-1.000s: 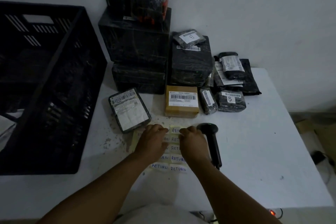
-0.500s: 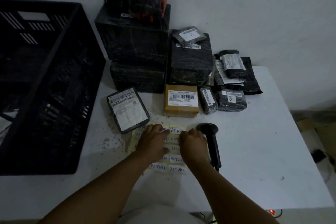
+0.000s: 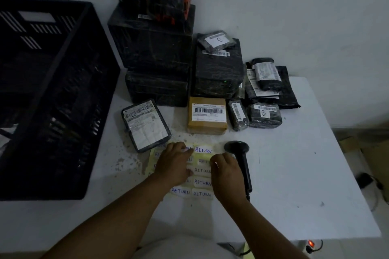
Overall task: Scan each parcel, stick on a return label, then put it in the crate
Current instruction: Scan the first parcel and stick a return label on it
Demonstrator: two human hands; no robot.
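Dim, bluish light; the black crate (image 3: 48,99) and wrapped parcels (image 3: 155,48) lose detail in shadow; wide-angle bending at the edges; the table (image 3: 294,174) is brightest; slightly soft focus.

Not much to see of the person: two bare forearms with no sleeves in view, no watch, no rings or bracelets visible on the left hand (image 3: 174,164) or right hand (image 3: 226,172). A pale, light-coloured garment shows at the bottom edge, between the arms.
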